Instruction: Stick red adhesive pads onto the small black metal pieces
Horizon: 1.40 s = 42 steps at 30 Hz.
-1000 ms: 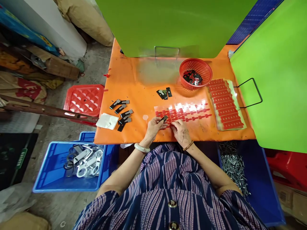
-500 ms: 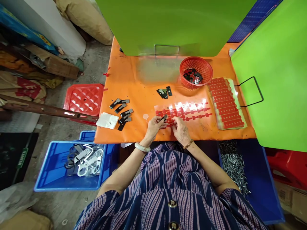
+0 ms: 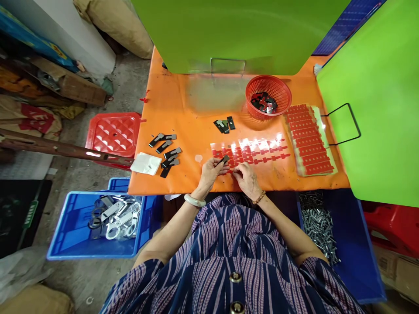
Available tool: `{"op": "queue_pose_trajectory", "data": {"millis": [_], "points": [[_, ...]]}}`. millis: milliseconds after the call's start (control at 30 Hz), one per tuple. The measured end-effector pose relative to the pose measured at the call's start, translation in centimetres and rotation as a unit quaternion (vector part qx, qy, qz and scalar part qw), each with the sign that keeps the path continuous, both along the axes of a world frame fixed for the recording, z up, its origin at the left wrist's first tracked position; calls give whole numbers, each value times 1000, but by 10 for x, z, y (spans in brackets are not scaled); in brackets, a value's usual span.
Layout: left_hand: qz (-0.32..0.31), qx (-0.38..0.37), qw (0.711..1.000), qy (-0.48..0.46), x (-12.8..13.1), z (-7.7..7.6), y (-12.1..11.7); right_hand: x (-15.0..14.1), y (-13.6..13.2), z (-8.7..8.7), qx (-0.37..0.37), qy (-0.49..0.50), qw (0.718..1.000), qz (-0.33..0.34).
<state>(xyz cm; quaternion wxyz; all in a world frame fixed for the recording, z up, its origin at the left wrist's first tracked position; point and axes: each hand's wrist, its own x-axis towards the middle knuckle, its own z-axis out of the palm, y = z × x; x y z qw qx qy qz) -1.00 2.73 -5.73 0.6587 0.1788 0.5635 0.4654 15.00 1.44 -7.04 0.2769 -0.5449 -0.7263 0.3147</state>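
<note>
My left hand (image 3: 209, 173) pinches a small black metal piece (image 3: 224, 160) over the left end of a clear sheet of red stickers (image 3: 271, 159). Close beside it, my right hand (image 3: 246, 179) has thumb and forefinger pressed together at the sheet's near edge; whatever lies between the fingertips is too small to make out. Just beyond the sheet lie a few black pieces (image 3: 224, 125). More black pieces with grey ends (image 3: 168, 153) are spread on the left of the orange table (image 3: 183, 126).
A red basket (image 3: 284, 97) holds black and red pieces. Stacked red sticker sheets (image 3: 307, 139) lie at the right. Green panels (image 3: 242, 30) stand behind. Blue bins of metal parts (image 3: 94, 250) flank the table, and a red stool (image 3: 113, 135) stands left.
My right hand has shifted slightly, its fingertips moving a little left and toward the sheet's near edge. The left hand still holds the black piece in nearly the same place.
</note>
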Motion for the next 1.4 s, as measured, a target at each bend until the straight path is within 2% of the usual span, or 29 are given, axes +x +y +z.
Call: {"op": "queue_pose_trajectory", "data": {"millis": [233,333,467,600,767,933,1067,1267,1400], "points": [[-7,0,1000,6,-1,0,0,8,0,4,-10,31,998,52],[-8,0,1000,8,-2,1,0,7,-1,7,-31,58,997,28],[-5,-5,1000,3,-3,0,1,6,-1,13,-86,140,986,-38],[-16,-14,1000,-14,-5,0,2,10,2,22,-93,177,977,-72],[-15,-19,999,-44,-7,15,-2,17,6,35,-64,191,977,-77],[-57,-26,996,-60,-4,34,-13,21,5,51,-25,188,980,-64],[-88,-34,993,-66,-1,46,-23,20,0,61,-43,197,978,-61],[-144,-51,985,-81,0,54,-28,18,-7,69,-78,185,979,-43],[-158,-56,982,-91,1,54,-28,18,-9,68,-90,178,979,-35]]}}
